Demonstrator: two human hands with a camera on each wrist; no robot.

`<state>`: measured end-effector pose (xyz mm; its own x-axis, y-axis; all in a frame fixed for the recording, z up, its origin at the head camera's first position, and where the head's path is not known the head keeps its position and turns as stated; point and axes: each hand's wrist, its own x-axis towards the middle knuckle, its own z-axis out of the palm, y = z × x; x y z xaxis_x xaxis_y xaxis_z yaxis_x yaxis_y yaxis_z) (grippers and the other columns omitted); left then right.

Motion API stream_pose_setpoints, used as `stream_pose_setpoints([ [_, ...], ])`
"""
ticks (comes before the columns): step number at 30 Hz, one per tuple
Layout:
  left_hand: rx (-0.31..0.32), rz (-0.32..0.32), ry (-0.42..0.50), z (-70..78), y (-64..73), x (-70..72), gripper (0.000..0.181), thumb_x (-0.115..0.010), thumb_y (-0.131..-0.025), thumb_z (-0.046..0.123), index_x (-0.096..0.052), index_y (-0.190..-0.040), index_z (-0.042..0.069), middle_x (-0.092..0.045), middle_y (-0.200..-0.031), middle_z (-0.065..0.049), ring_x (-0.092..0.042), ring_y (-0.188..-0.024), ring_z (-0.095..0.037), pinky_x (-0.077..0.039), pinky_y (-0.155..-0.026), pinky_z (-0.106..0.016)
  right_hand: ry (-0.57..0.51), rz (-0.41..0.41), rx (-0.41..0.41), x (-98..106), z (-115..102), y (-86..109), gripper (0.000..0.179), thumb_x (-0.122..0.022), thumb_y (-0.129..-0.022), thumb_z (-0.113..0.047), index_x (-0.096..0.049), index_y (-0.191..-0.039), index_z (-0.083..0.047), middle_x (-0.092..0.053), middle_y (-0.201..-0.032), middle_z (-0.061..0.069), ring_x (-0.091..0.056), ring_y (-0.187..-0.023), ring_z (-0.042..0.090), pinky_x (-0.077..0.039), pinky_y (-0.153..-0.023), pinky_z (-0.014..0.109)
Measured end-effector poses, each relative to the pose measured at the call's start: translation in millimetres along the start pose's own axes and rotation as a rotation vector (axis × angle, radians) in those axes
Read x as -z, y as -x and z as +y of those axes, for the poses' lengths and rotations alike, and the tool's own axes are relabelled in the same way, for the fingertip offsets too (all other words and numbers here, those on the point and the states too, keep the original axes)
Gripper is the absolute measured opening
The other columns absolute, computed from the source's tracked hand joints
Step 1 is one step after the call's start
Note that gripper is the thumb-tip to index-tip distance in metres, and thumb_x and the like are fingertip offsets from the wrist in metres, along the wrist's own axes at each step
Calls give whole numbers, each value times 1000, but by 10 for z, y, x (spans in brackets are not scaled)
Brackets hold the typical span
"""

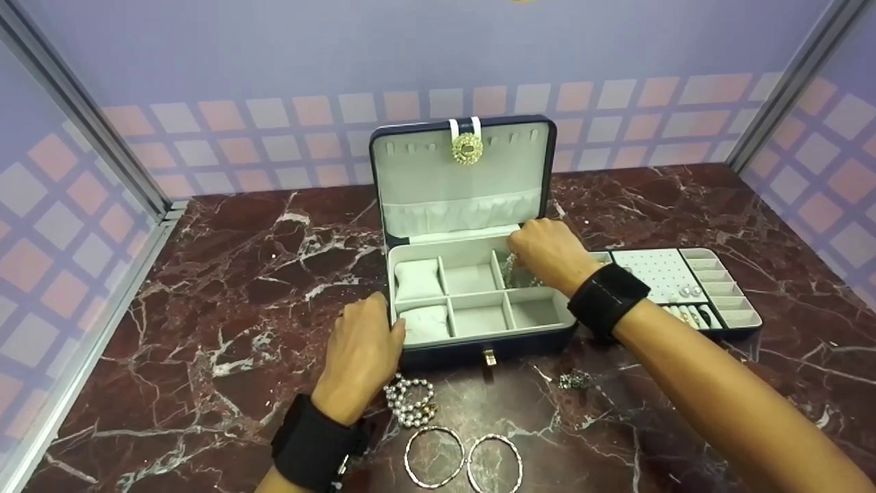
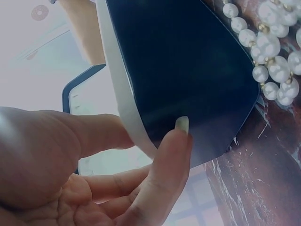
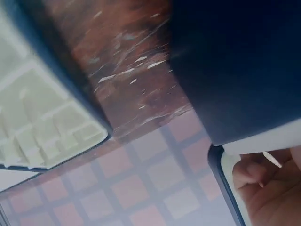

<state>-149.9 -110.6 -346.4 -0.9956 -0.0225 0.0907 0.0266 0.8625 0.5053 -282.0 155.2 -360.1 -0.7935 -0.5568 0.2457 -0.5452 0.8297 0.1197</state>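
Marbled tabletop (image 1: 205, 404), left hand (image 1: 361, 349) pinching jewellery box (image 1: 445, 356), right hand (image 1: 553, 255) inside (its grip unclear)

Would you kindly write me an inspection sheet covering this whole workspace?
Surface: dark red, white-veined tabletop.
Job's things: jewelry box, lid up; tray to its right, bearing pearl-like earrings; pearl strand, two bangles and beaded piece lie in front.
Clutter: nothing seen beyond that jewelry.
Grip: left hand holds the box's left side; right hand is at the back right compartment, where a silvery piece shows, whether held is unclear.
Cables: nothing seen.
Surroundings: lilac panels with pink and white squares.
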Motion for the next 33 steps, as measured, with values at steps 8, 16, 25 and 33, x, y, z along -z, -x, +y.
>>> stream_pose_setpoints([
  [8,-3,-7,-12,2,8,17,17,-70,-93,13,-62,-90,-1,-72,-95,-26,-71,-84,-45,-59,-69,-53,53,28,29,-54,-2,6,17,-77,-75,3,-66,-66,-5,-70,-69,17,-69,-64,39,-59,-57,52],
  [16,-4,-5,-24,3,9,21,17,-70,-94,14,-62,-91,-1,-72,-96,-26,-71,-86,-46,-59,-70,-54,-11,29,11,-26,-4,20,26,-59,-72,18,-63,-62,-5,-67,-65,16,-67,-61,39,-59,-56,52],
  [25,-11,-14,-19,19,-17,25,17,-69,-94,14,-62,-92,-1,-72,-95,-26,-71,-85,-45,-59,-71,-53,-55,16,58,14,20,129,19,-75,-76,3,-65,-66,-8,-70,-67,11,-67,-62,34,-56,-65,51],
  [33,-19,2,0,-9,-5,5,17,-71,-93,13,-61,-88,0,-72,-91,-24,-71,-82,-43,-59,-71,-52,-130,-41,38,62,-5,219,9,-81,-80,-6,-74,-75,-8,-76,-76,9,-70,-67,30,-55,-72,46],
])
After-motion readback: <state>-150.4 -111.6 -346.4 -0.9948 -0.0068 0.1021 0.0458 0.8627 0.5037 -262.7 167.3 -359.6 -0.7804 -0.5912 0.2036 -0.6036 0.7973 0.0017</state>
